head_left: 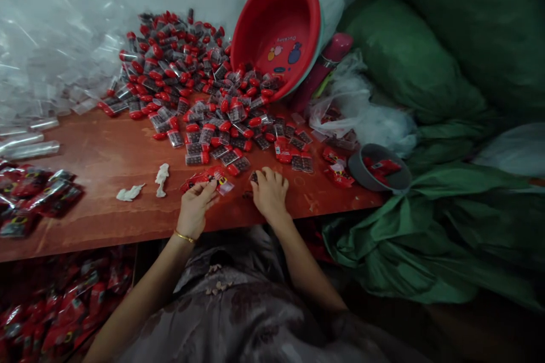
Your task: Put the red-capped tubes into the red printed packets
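Where vials (200,91) spill, tipped red basin (276,28), nearly empty.

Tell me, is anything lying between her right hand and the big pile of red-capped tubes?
Nothing visible blocks it. The right hand rests on the table, and the pile of red-capped tubes starts just beyond its fingertips.

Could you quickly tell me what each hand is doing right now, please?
Left hand: closed on a red packet.
Right hand: curled over a small dark item; grip cannot be told.

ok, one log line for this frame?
left hand: holds red plastic packet | right hand: on red-capped clear vial | red wooden table
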### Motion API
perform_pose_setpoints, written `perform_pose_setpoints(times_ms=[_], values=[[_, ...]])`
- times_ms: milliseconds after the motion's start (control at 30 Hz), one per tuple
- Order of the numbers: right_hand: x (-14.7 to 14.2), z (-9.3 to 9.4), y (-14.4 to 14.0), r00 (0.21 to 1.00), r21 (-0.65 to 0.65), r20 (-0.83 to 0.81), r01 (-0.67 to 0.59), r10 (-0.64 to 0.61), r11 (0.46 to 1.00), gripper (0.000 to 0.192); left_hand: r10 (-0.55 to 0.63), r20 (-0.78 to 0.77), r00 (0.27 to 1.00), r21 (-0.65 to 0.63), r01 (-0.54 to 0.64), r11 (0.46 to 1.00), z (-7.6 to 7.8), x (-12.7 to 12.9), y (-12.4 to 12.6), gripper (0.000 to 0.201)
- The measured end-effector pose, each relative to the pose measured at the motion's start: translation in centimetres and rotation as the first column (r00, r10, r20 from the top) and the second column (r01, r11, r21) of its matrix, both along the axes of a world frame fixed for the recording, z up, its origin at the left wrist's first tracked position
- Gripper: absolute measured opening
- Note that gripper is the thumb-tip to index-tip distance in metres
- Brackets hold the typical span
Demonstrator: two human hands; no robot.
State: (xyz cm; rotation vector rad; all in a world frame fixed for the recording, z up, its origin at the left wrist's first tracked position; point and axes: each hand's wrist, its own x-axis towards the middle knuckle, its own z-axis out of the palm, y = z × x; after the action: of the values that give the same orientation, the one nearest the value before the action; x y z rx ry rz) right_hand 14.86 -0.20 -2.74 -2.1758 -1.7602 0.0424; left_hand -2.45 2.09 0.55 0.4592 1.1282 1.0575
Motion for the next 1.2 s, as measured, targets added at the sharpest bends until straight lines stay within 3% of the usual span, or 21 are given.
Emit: perform_pose_setpoints(times_ms=[67,167,300,433,500,600,733,833,900,967,1067,1133,1200], values=[[1.8,-0.6,-0.8,0.990,-0.044,0.076,-0.115,0.118,0.992,0.036,-0.017,0.008,1.000,-0.017,0.017,1.000,0.3,0.2,-0.1,0.049],[3.5,-1.4,-2.6,0.968,0.023,0.123,-0.224,0.220,0.974,0.043,-0.034,-0.010,0.999,-0.016,0.034,0.999,0.7,0.3,-0.2,0.049],[3.6,-1.5,-4.3,0.999,0.091,0.044,-0.007,0.003,0.996,0.033,-0.020,-0.044,0.999,-0.015,0.020,1.000,0.7,0.4,-0.2,0.048],[1.3,-1.1,-3.9,0.983,-0.017,0.009,0.184,-0.184,0.983,0.055,-0.032,-0.041,0.999,-0.024,0.031,0.999,0.3,0.5,-0.3,0.044],[0.2,-1.0,-3.4,0.976,-0.049,0.065,0.211,-0.208,0.976,0.061,-0.041,-0.032,0.999,-0.031,0.040,0.999,0.2,0.5,-0.4,0.042],[-0.5,-0.8,-2.7,0.968,-0.100,0.157,0.214,-0.197,0.972,0.053,-0.052,-0.023,0.998,-0.054,0.050,0.997,0.3,0.2,-0.5,0.040],[0.7,-0.9,-1.9,0.962,-0.120,0.196,0.217,-0.191,0.969,0.045,-0.076,0.007,0.997,-0.070,0.077,0.995,0.5,-0.1,-0.5,0.039],[2.4,-0.9,-1.7,0.970,-0.110,0.110,0.228,-0.216,0.967,0.035,-0.079,0.047,0.996,-0.065,0.082,0.994,0.4,0.0,-0.6,0.040],[3.1,-0.5,-2.2,0.978,-0.102,-0.092,0.180,-0.189,0.978,0.028,-0.080,0.056,0.995,-0.063,0.083,0.995,0.3,0.1,-0.7,0.042],[3.1,0.5,-3.5,0.916,-0.077,-0.395,0.045,-0.072,0.996,0.020,-0.087,0.059,0.995,-0.064,0.090,0.994,0.3,0.1,-0.8,0.043],[1.9,2.3,-5.6,0.638,-0.042,-0.764,-0.200,0.097,0.979,0.028,-0.111,0.049,0.993,-0.066,0.115,0.991,0.6,0.2,-0.9,0.041],[0.7,3.3,-6.5,0.491,-0.051,-0.866,-0.285,0.100,0.957,0.030,-0.145,0.035,0.989,-0.059,0.147,0.987,0.9,0.3,-1.0,0.038],[-0.1,3.9,-6.7,0.424,-0.062,-0.902,-0.323,0.086,0.944,0.030,-0.183,0.031,0.983,-0.038,0.184,0.982,1.3,0.4,-1.1,0.037]])
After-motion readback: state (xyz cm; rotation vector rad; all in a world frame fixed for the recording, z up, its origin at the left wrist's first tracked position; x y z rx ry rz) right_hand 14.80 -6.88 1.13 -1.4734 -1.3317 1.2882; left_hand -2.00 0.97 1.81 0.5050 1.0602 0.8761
